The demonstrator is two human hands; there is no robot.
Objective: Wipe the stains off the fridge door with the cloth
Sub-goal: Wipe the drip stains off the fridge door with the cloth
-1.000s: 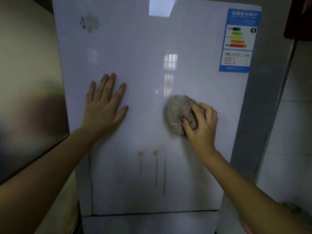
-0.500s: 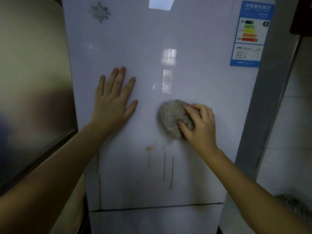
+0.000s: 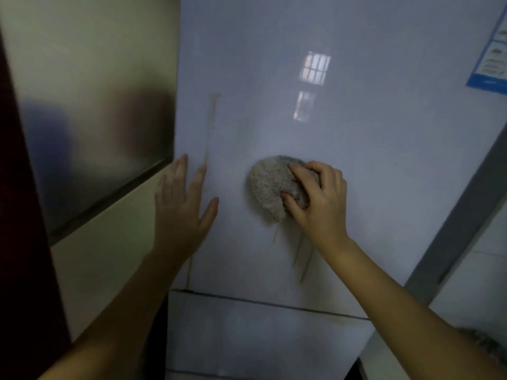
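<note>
The white fridge door point(image 3: 356, 149) fills the view. My right hand point(image 3: 319, 197) presses a bunched grey-beige cloth point(image 3: 270, 185) flat against the door. The cloth covers the tops of thin brown drip stains point(image 3: 303, 263), which run down below it. Another faint brown streak point(image 3: 210, 124) runs down the door's left side, and its lower part point(image 3: 188, 272) shows under my left hand. My left hand point(image 3: 181, 212) rests flat on the door near its left edge, fingers spread, holding nothing.
A blue energy label point(image 3: 491, 61) sticks to the door's upper right. A dark seam point(image 3: 269, 304) separates the upper door from a lower one. A steel panel point(image 3: 90, 113) and cream wall stand on the left; white tiles point(image 3: 477, 272) on the right.
My right hand has slid the cloth down onto the tops of the drip stains. My left hand has moved down and left toward the door's edge. The view has dropped and shifted.
</note>
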